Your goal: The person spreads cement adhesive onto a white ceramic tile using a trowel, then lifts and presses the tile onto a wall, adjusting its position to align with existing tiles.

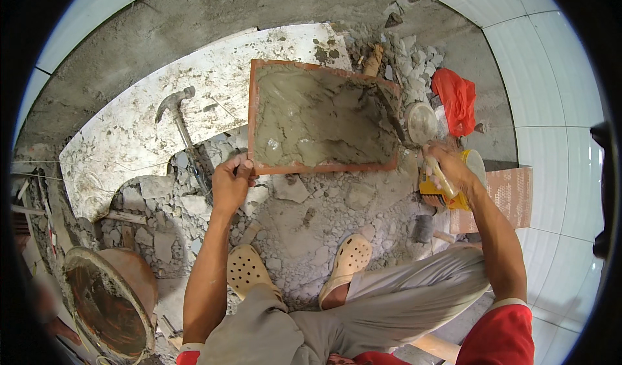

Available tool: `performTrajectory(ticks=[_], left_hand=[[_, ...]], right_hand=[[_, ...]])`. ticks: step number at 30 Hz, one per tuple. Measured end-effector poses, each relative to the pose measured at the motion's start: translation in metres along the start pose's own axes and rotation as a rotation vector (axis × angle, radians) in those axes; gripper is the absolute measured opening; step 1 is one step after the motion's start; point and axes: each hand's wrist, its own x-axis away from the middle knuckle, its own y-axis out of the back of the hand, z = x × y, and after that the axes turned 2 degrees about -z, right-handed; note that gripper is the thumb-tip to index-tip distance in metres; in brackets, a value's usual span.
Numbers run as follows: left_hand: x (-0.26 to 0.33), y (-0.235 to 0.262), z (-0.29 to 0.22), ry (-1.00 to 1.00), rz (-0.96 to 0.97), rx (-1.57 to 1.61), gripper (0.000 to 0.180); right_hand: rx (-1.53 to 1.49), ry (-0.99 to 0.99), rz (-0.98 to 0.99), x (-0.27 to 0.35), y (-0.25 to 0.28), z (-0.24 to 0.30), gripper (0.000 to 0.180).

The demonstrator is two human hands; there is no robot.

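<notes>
A rectangular reddish-brown tile (pixel 251 115) is covered with wet grey mortar (pixel 311 118), spread unevenly and darker toward the right. My left hand (pixel 231 182) grips the tile's near left corner between thumb and fingers. In my right hand (pixel 450 167) is the pale handle of a trowel (pixel 442 176). Its mortar-smeared blade lies against the right edge of the mortar, partly blending in with it. Just below and right of that hand is a yellow bucket (pixel 459 201), partly hidden by my wrist.
A claw hammer (pixel 175 103) lies across a stained white board (pixel 123 131). Rubble surrounds my feet. A round tub (pixel 146 329) stands lower left. Right lie a red plastic bag (pixel 455 102), a dark-headed mallet (pixel 424 228) and a patterned brown tile (pixel 508 196), beside a white tiled wall (pixel 551 170).
</notes>
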Motion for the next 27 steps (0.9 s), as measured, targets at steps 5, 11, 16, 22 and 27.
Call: performTrajectory(ticks=[5,11,16,22,27], left_hand=[[0.002,-0.002,-0.006,0.022,-0.015,0.003,0.026],[0.001,-0.001,-0.008,0.015,0.01,-0.023,0.026],[0.001,-0.001,-0.01,0.017,0.022,-0.01,0.025],[0.001,-0.002,-0.009,-0.011,0.023,0.025,0.023],[0.001,0.0,-0.007,0.026,0.019,0.019,0.024]], right_hand=[[-0.187,-0.193,-0.049,0.008,-0.027,-0.025,0.041],[-0.171,-0.143,0.078,0.012,-0.069,-0.02,0.042],[-0.047,-0.082,0.126,0.022,-0.084,0.003,0.045],[0.181,0.147,0.256,0.023,-0.109,0.033,0.045],[0.351,0.244,0.307,0.019,-0.121,0.055,0.044]])
